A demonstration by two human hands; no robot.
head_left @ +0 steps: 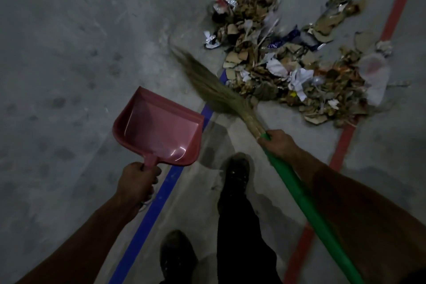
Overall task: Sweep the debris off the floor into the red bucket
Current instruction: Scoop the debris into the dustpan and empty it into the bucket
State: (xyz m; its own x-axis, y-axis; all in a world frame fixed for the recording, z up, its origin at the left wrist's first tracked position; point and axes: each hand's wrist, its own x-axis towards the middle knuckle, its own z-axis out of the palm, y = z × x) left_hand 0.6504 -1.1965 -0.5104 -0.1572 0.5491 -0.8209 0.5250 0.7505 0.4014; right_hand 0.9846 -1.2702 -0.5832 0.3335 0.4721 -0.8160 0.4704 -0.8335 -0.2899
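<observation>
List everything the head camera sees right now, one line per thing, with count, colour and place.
debris pile: one spread-out heap, brown cardboard scraps with white paper and silvery wrappers, upper right of the floor
dustpan: one, pink-red, empty, held off the floor at centre left
broom: one, tan bristles on a green handle, crossing from lower right up to the near edge of the pile
blue floor line: one, blue, runs diagonally under the dustpan toward the pile
red floor line: one, red, runs diagonally along the right side
floor: grey concrete, scuffed
red bucket: none in view
shoes: two, dark, bottom centre
left hand: one, closed on the dustpan handle
right hand: one, closed on the broom handle
</observation>
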